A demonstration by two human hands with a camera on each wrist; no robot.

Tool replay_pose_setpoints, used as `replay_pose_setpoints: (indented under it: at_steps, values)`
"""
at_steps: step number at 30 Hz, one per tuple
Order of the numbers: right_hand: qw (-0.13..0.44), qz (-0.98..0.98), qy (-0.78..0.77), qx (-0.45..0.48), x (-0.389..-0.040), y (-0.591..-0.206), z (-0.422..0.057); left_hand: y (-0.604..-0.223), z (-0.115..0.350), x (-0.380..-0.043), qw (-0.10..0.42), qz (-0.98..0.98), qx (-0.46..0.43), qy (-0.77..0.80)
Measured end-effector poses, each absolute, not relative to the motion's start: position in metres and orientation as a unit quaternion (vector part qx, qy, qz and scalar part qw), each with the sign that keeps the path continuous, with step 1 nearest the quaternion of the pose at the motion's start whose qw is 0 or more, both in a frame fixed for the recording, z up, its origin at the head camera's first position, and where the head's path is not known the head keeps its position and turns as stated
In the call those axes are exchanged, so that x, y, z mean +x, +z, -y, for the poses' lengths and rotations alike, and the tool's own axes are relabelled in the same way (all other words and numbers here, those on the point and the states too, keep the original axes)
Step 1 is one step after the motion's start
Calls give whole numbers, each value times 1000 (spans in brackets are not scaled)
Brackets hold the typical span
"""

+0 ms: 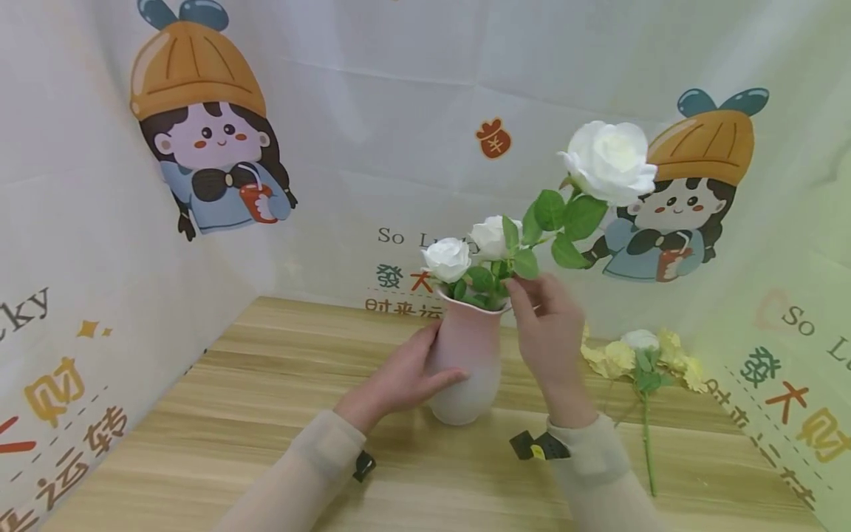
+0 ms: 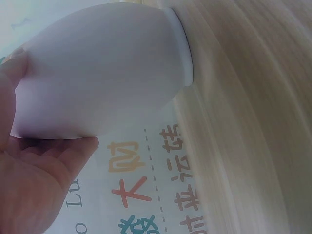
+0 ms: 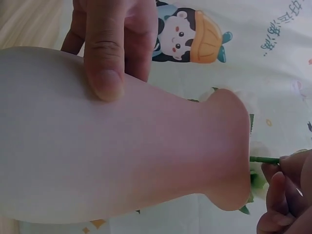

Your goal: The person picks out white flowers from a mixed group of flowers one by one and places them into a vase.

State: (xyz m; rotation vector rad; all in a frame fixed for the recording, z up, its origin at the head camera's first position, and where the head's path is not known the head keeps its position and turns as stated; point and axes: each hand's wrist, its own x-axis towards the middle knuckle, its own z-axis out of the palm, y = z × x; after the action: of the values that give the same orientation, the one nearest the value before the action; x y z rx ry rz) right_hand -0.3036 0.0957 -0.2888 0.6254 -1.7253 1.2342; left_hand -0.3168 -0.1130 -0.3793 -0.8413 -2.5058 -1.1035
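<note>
A pink-and-white vase (image 1: pixel 465 362) with a wavy rim stands upright on the table. Round its left side my left hand (image 1: pixel 408 373) grips it, the thumb across the front; the left wrist view shows the thumb and fingers on either side of the vase (image 2: pixel 107 73). Two white roses (image 1: pixel 447 259) stand in the mouth. My right hand (image 1: pixel 550 325) pinches the green stem (image 3: pixel 265 160) of another white rose (image 1: pixel 610 162) at the rim. That rose leans up to the right, its leaves (image 1: pixel 565 222) above my fingers. Whether its stem end is inside the vase is hidden.
On the right of the wooden table (image 1: pixel 266 384) lie yellow flowers (image 1: pixel 614 360) and a white rose (image 1: pixel 640 340) with a long green stem (image 1: pixel 648 451). A printed cloth (image 1: pixel 372 133) hangs behind and along both sides.
</note>
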Motion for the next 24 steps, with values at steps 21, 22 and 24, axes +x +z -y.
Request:
replay_pose_setpoints:
  at_steps: [21, 22, 24]
  values:
    - [393, 790, 418, 218, -299, -291, -93, -379, 112, -315, 134, 865, -292, -386]
    - [400, 785, 423, 214, -298, -290, -93, -378, 112, -315, 132, 865, -292, -386]
    - [412, 776, 430, 205, -296, -290, -94, -378, 112, -314, 130, 866, -290, -385]
